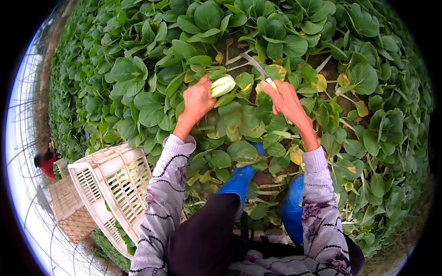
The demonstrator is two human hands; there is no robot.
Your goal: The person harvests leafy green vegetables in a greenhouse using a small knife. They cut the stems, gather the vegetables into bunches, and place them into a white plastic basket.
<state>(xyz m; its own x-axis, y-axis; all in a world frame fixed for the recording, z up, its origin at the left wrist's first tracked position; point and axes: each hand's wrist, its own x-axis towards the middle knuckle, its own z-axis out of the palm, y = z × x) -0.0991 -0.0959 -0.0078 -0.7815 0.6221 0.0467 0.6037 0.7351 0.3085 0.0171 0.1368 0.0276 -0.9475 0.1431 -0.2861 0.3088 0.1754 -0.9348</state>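
My left hand (199, 96) is closed around a head of leafy greens like bok choy (223, 86), its pale stem base pointing right. To the right, my right hand (285, 100) grips the light-coloured handle of a sickle (256, 64); its thin curved blade points up and left over cut stalks and soil. The blade and the held head are apart. Green and yellowing leaves (245, 150) lie or stand below and between my hands.
White plastic crates (119, 183) stand at my left, greens inside. Dense leafy plants (134, 76) surround me. My blue boots (238, 181) stand among leaves. Stacked crates (70, 203) and a person in red (48, 164) are farther left, near a greenhouse frame (24, 138).
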